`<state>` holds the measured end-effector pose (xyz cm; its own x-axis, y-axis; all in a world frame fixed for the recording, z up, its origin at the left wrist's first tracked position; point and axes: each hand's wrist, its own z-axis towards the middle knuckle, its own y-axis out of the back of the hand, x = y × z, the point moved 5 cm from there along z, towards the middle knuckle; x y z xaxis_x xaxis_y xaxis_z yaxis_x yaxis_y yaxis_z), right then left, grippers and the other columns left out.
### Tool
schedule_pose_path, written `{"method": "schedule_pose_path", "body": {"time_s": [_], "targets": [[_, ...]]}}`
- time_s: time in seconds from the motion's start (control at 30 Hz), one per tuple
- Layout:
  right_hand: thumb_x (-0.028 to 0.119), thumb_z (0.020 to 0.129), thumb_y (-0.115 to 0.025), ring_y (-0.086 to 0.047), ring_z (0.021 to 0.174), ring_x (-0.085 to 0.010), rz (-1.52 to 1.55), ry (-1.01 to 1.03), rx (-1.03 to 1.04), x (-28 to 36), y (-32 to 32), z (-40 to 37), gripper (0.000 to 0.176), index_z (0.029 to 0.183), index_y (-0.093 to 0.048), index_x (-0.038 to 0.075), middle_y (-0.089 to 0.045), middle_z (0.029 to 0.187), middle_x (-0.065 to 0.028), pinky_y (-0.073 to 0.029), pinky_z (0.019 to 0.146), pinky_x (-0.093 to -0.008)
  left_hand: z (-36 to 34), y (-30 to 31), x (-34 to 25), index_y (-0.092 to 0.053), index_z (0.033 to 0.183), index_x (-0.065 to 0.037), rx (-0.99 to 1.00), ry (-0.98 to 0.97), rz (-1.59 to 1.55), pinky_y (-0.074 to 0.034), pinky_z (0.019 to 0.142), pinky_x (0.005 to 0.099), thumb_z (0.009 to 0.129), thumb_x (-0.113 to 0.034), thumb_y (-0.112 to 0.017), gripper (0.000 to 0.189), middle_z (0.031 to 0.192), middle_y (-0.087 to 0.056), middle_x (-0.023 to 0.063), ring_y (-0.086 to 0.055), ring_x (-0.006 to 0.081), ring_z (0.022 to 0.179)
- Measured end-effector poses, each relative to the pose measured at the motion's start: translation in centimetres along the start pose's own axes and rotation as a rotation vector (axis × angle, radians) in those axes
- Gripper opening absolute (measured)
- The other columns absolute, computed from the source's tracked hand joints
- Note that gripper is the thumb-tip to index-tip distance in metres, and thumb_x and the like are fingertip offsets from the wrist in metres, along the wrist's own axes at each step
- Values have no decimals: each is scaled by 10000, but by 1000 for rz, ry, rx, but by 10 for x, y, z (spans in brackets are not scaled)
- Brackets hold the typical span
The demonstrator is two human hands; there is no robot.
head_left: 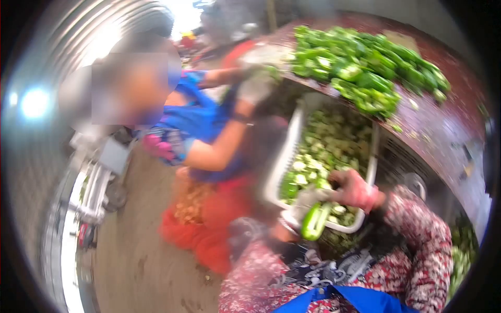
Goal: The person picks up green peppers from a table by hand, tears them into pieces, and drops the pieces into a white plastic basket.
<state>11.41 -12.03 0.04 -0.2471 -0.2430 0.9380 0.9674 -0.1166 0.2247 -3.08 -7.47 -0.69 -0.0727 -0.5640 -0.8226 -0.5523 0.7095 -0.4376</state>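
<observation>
A white glove covers my left hand (pixel 305 202), which is closed around a long green pepper (pixel 315 221); the pepper looks cut open, with a pale inside showing. Pressed up against it is my right hand (pixel 356 191) in a reddish-pink glove, fingers curled in. Whatever those fingers hold, if anything, is hidden. Both hands are over the near end of a white plastic crate (pixel 282 172), filled with pale green pepper cores and pieces (pixel 334 141).
A heap of green peppers (pixel 360 62) lies on the reddish table (pixel 443 125) beyond the crate. At left, a co-worker in a blue apron (pixel 198 115) reaches a gloved hand (pixel 257 86) toward the table. Red mesh sacks (pixel 219 219) rest on the floor between us.
</observation>
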Motion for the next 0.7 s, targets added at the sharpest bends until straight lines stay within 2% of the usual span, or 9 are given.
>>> {"method": "schedule_pose_path", "body": {"time_s": [0.03,0.07,0.1,0.2,0.4,0.5,0.57,0.67,0.7], "targets": [[310,771,-824,-550,666,-89,-131,50,55,6,1,3,412,958,-668,-22,-642,731,-80,-465,574,-319,0,-8,-10,-618,1069,-71,-38,40,46,-466,581,238,871,-210,-644,243,820,-629,11,-579,109,663],[304,763,-831,-533,659,-88,-82,-250,30,55,7,1,401,916,-656,-23,-620,698,-64,-456,565,-319,-1,-18,-20,-621,1054,-80,-71,84,90,-467,578,242,870,-230,-643,239,808,-629,15,-575,110,649],[403,855,-706,-600,720,-171,28,-92,-50,23,0,-1,456,1002,-599,-16,-621,800,-124,-500,647,-347,-6,-31,-19,-618,1031,-89,-64,108,-72,-477,600,253,884,-257,-632,223,829,-633,19,-585,116,683],[461,868,-649,-627,877,-295,-528,-120,-1,44,9,13,484,1029,-596,8,-629,964,-175,-498,769,-424,7,0,-14,-613,1037,-96,72,134,-430,-498,687,280,948,-297,-562,226,950,-639,40,-602,136,835],[403,904,-635,-625,978,-293,-24,-363,-284,1,23,28,467,1119,-573,-7,-625,1074,-190,-485,870,-411,23,17,-30,-577,1220,-46,34,-101,-438,-519,876,281,1011,-292,-486,335,1130,-628,99,-598,174,1046],[197,827,-766,-634,744,-105,181,-236,-493,-9,26,29,236,885,-634,10,-695,828,-84,-512,624,-278,37,49,-15,-550,1231,-18,-119,-26,-624,-547,841,311,965,-265,-573,364,1104,-634,119,-626,214,993],[246,825,-763,-623,722,-120,333,-526,-364,-3,27,28,280,867,-635,1,-673,776,-92,-503,626,-301,37,53,-7,-524,1238,6,-214,96,-873,-575,798,335,921,-241,-647,420,1060,-646,134,-655,248,932],[322,814,-759,-597,677,-139,-192,-287,-22,-3,29,37,349,837,-637,-4,-642,740,-108,-483,623,-330,10,13,-35,-530,1229,7,-213,21,-282,-584,777,329,901,-259,-671,446,1060,-649,140,-665,248,899],[304,843,-699,-544,1195,-318,-129,-514,234,-7,25,34,612,1358,-505,37,-550,1321,-175,-432,1027,-414,8,18,-33,-530,1229,7,-212,23,-282,-584,777,329,901,-259,-671,446,1060,-649,140,-665,248,899]]}}
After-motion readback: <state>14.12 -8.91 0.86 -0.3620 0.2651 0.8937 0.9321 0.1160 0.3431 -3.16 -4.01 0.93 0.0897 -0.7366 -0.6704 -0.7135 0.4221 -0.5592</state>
